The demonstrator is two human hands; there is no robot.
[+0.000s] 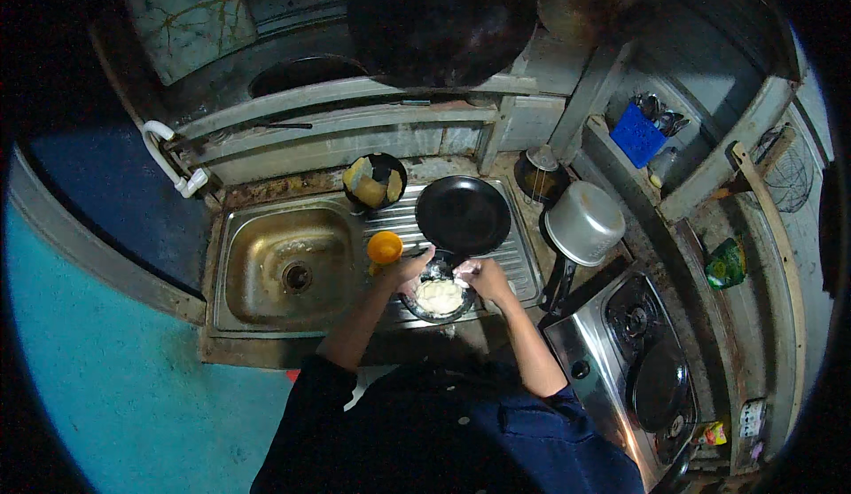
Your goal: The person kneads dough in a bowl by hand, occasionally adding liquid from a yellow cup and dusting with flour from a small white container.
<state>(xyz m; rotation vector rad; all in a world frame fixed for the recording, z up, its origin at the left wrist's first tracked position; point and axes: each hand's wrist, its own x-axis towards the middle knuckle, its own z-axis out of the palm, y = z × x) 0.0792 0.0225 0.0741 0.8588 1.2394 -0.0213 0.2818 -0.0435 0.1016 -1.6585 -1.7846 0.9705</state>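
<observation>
A dark bowl sits on the ribbed drainboard in front of me, with a pale, lumpy, dough-like mass inside. My left hand grips the bowl's left side, its fingers partly hidden. At the right rim is my right hand, fingers curled in and smeared white; what they pinch, if anything, is too small to make out. Just beyond the bowl lies a black frying pan. An orange cup stands close to my left hand.
Left of the drainboard is a steel sink basin under a white tap. A black pan with sponges stands behind. On the right are an upturned silver pot, a gas stove and a blue cutlery holder.
</observation>
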